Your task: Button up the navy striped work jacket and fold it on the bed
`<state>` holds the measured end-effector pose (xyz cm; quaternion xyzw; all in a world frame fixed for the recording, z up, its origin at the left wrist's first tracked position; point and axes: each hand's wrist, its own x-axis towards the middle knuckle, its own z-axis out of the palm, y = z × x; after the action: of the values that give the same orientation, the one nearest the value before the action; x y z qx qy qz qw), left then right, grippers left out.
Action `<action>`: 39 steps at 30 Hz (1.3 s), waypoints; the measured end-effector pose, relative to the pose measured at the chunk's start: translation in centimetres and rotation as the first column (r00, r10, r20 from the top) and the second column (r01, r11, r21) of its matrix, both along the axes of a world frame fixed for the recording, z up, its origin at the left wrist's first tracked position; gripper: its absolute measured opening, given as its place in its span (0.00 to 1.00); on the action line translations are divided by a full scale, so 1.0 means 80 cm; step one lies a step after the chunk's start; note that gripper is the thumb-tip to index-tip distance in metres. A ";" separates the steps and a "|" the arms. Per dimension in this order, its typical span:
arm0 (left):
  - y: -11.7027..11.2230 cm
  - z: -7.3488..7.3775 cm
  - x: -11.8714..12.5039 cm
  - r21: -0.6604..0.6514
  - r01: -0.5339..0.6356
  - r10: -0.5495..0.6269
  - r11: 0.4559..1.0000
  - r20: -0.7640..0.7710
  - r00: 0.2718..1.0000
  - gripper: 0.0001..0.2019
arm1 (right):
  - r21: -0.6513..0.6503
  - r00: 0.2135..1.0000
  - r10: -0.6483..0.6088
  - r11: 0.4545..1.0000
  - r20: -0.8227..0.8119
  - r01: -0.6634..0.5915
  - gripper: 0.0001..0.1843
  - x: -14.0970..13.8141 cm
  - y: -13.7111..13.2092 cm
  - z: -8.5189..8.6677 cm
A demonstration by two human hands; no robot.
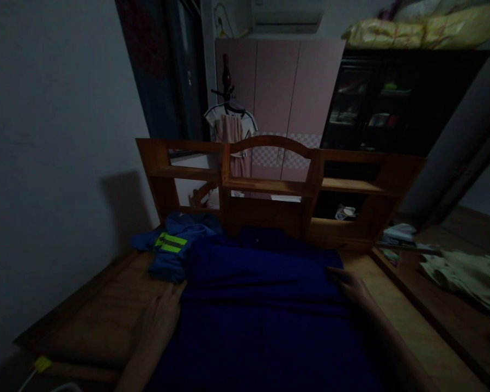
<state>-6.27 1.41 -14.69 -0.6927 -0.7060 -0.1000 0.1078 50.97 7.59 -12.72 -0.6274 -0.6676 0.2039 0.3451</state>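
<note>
A dark blue shirt (265, 277) lies spread over the wooden bed boards, with what looks like its collar at the far end. Creases run across it between my two hands. At its left edge, my left hand (159, 316) has its fingers closed on the cloth, though the fingertips are dim. My right hand (349, 286) pinches the opposite edge, thumb and fingers together. Beyond my left hand, a crumpled lighter blue garment (188, 234) with a yellow-green reflective band touches the shirt.
A wooden headboard (269, 188) with open shelves stands at the far end. A white wall (65, 163) rises on the left. Pale cloth (465, 277) lies on the right. Behind are pink wardrobe doors (277, 87), a dark cabinet (392, 103) and clothes on a stand (231, 122).
</note>
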 end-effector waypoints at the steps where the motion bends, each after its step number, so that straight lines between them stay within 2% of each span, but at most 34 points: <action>1: 0.003 0.000 -0.005 -0.006 0.024 -0.023 1.000 0.043 0.999 0.26 | -0.007 1.000 0.009 1.000 -0.007 -0.009 0.25 0.003 -0.001 -0.006; 4: 0.017 0.005 -0.022 0.007 0.148 -0.145 0.989 0.246 0.958 0.25 | -0.017 0.999 0.018 1.000 -0.030 -0.019 0.26 0.011 -0.010 -0.016; 6: 0.029 0.012 -0.029 0.033 0.233 -0.226 0.972 0.410 0.884 0.25 | 0.004 1.000 -0.002 1.000 0.013 0.002 0.26 0.012 -0.017 -0.017; 8: 0.039 0.020 -0.032 0.041 0.238 -0.225 0.970 0.518 0.825 0.28 | 0.103 0.990 -0.097 0.991 0.106 0.087 0.26 0.002 -0.021 -0.010; 10: 0.043 0.023 -0.031 0.021 0.209 -0.188 0.978 0.534 0.824 0.33 | 0.297 0.950 -0.250 0.936 0.189 0.187 0.28 -0.023 -0.022 0.006; 11: 0.043 0.022 -0.031 0.015 0.202 -0.180 0.979 0.522 0.834 0.36 | 0.404 0.925 -0.322 0.888 0.203 0.220 0.28 -0.042 -0.020 0.019; 13: 0.039 0.015 -0.033 0.019 0.207 -0.189 0.978 0.499 0.846 0.37 | 0.538 0.921 -0.333 0.824 0.204 0.179 0.26 -0.089 -0.013 0.050; 14: 0.035 0.009 -0.035 0.036 0.203 -0.194 0.979 0.496 0.846 0.36 | 0.555 0.937 -0.288 0.821 0.198 0.135 0.24 -0.117 -0.009 0.068; 17: 0.017 -0.010 -0.044 0.108 0.153 -0.187 0.982 0.476 0.860 0.25 | 0.532 0.983 -0.071 0.846 0.169 -0.031 0.20 -0.206 0.011 0.114; 20: -0.010 -0.023 -0.049 0.172 0.093 -0.155 0.981 0.395 0.905 0.15 | 0.447 0.974 0.144 0.870 0.172 -0.207 0.19 -0.297 0.038 0.140; 22: -0.030 -0.026 -0.046 0.195 0.037 -0.101 0.980 0.326 0.940 0.15 | 0.358 0.944 0.256 0.878 0.208 -0.317 0.17 -0.356 0.057 0.145; 27: -0.058 -0.022 -0.024 0.159 -0.126 0.100 0.979 0.161 0.982 0.18 | 0.215 0.912 0.336 0.897 0.235 -0.386 0.20 -0.478 0.102 0.130; 30: -0.057 -0.020 -0.020 0.142 -0.101 0.078 0.985 0.156 0.985 0.17 | 0.099 0.881 0.402 0.895 0.249 -0.436 0.20 -0.525 0.128 0.122; 34: -0.050 -0.027 -0.027 0.165 -0.046 0.000 0.985 0.266 0.964 0.16 | 0.013 0.838 0.492 0.861 0.237 -0.509 0.11 -0.560 0.157 0.122; 39: -0.043 -0.029 -0.029 0.251 -0.065 -0.051 0.966 0.428 0.903 0.16 | 0.031 0.884 0.425 0.898 0.197 -0.439 0.11 -0.579 0.163 0.113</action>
<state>-8.62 -2.04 -17.01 -0.6308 -0.6957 -0.3413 0.0391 4.64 20.61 -3.68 -0.4659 -0.8267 0.1914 0.2507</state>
